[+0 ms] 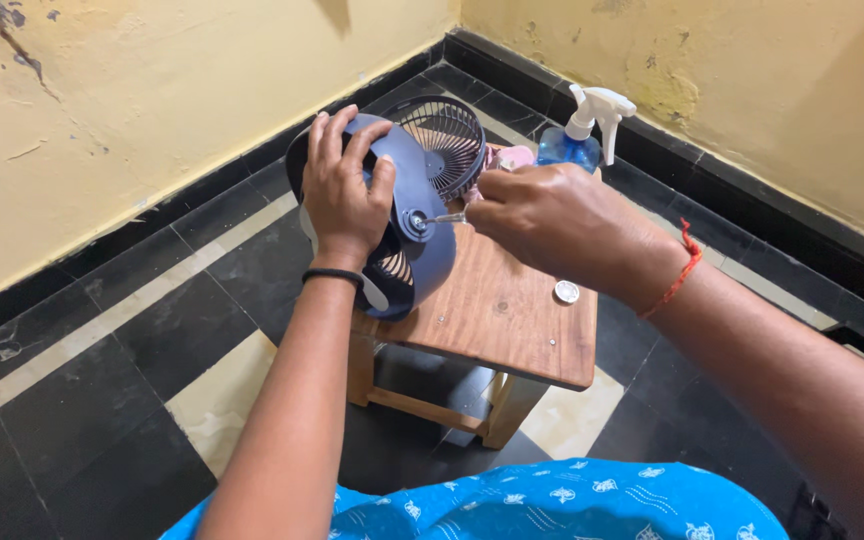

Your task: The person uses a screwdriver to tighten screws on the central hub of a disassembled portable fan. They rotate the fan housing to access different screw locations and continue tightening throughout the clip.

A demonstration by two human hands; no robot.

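From the head camera, the left hand (342, 190) lies on top of a small blue fan (407, 225), its fingers (327, 135) spread wide and pressing on the fan body to keep it from moving. The fan sits on the far left part of a little wooden desk (512, 320), tipped on its side. The right hand (552, 220) comes in from three o'clock. Its fingers are pinched shut around a thin screwdriver (449, 217), and the tip touches the round hub in the middle of the fan.

The black grill (444, 140) is off and stands just behind the fan, at twelve o'clock. A small round cap (566, 291) lies on the desk at four o'clock. A blue spray bottle (582, 135) stands at one o'clock.

I think the step is working the hub screw. Next, the tool needs to stay straight on the screw while the fan is held firm.
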